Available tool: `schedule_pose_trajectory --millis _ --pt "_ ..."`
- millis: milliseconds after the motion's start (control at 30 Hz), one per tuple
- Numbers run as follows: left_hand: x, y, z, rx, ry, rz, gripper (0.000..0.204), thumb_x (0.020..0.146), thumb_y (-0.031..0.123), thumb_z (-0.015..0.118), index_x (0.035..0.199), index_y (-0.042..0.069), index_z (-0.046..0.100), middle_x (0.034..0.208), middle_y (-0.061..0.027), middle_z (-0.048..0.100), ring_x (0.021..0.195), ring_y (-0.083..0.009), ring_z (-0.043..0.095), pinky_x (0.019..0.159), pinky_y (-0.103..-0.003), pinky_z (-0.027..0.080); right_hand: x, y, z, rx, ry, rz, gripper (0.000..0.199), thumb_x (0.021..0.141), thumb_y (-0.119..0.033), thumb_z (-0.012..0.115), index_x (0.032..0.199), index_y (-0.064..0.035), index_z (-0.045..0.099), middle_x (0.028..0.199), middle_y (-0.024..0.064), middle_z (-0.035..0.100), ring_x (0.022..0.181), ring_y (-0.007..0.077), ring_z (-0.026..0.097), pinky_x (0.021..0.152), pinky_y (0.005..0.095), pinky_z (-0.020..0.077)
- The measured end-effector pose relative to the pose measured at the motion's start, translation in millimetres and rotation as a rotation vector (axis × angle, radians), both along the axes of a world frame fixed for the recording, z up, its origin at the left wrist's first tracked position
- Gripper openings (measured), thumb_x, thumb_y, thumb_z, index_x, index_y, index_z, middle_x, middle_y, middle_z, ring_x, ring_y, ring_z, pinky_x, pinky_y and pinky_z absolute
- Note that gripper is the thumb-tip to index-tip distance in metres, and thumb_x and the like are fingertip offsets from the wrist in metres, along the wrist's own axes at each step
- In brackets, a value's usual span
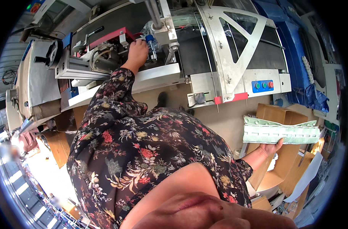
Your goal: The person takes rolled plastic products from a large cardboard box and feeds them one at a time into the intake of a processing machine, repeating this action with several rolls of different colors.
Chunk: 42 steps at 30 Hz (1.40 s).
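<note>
My left hand (138, 53) reaches into the machine at the upper left, beside a red metal part (112, 38) and a blue-capped fitting (150, 39). Its fingers are bent, and whatever lies under them is hidden. Out to the right, my right hand (270, 148) grips the lower edge of a long, pale green moulded carton (280, 133), much like an egg carton. The thumb shows against it while most of the fingers are covered. An open cardboard box (279, 168) stands below that carton.
A dark conveyor belt (193, 57) runs beneath a white triangular frame (224, 49). Its side carries a blue button panel (262, 86) and a red strip (231, 98). A black handwheel (53, 55) sticks out at left. Blue sheeting (296, 65) hangs at far right.
</note>
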State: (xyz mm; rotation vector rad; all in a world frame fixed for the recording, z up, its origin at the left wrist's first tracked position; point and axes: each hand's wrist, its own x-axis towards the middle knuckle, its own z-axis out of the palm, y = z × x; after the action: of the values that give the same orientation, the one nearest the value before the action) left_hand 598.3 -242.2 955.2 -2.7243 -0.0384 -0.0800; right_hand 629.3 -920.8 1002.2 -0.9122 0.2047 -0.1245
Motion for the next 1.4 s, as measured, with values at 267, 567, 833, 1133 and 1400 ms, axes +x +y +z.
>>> schedule_pose_trajectory --millis 267,567,833,1133,1400 --pt "23.0 2.0 -27.4 0.156 0.181 -0.108 0.017 0.078 0.02 0.057 0.078 0.013 0.072 0.087 -0.0014 0.066 0.095 -0.0206 0.053 0.079 -0.036 0.038 -14.7 -11.9 15.1 -0.048 0.025 0.047 0.069 0.081 -0.044 0.064 0.137 -0.008 0.045 0.132 0.0087 0.053 0.119 0.0273 0.053 0.1 0.0466 0.0425" --pt "10.8 -2.1 -32.0 0.516 0.479 -0.312 0.02 0.079 0.027 0.058 0.08 0.017 0.075 0.088 0.004 0.068 0.101 -0.0185 0.05 0.086 -0.033 0.034 -41.7 -16.4 11.7 -0.003 0.086 -0.034 0.073 0.079 -0.044 0.066 0.138 -0.0084 0.043 0.133 0.0087 0.052 0.119 0.0287 0.052 0.101 0.0483 0.0416" --pt "12.6 21.5 -60.8 0.258 0.395 -0.242 0.019 0.075 0.021 0.058 0.08 0.01 0.073 0.092 -0.0054 0.066 0.103 -0.0232 0.054 0.099 -0.038 0.035 -59.2 -16.8 3.0 -0.017 0.151 -0.132 0.081 0.079 -0.048 0.059 0.144 -0.0065 0.035 0.141 0.0131 0.044 0.129 0.0326 0.042 0.108 0.0512 0.0338" --pt "-17.8 -44.7 58.0 -0.069 0.178 -0.064 0.038 0.075 0.019 0.065 0.111 0.009 0.065 0.127 -0.0089 0.056 0.131 -0.036 0.038 0.109 -0.052 0.026 -73.5 -63.8 -38.0 0.18 0.306 -0.322 0.051 0.083 -0.025 0.07 0.125 -0.0007 0.053 0.113 0.013 0.063 0.104 0.0272 0.06 0.094 0.041 0.0487" --pt "-40.3 -21.2 -3.8 -0.28 -0.203 0.174 0.041 0.077 0.033 0.064 0.11 0.009 0.067 0.108 -0.0167 0.066 0.109 -0.036 0.056 0.092 -0.049 0.045 -33.6 -187.0 -88.7 0.221 0.363 -0.49 0.054 0.082 -0.028 0.071 0.126 -0.0034 0.052 0.114 0.014 0.062 0.102 0.0297 0.06 0.092 0.0447 0.0488"
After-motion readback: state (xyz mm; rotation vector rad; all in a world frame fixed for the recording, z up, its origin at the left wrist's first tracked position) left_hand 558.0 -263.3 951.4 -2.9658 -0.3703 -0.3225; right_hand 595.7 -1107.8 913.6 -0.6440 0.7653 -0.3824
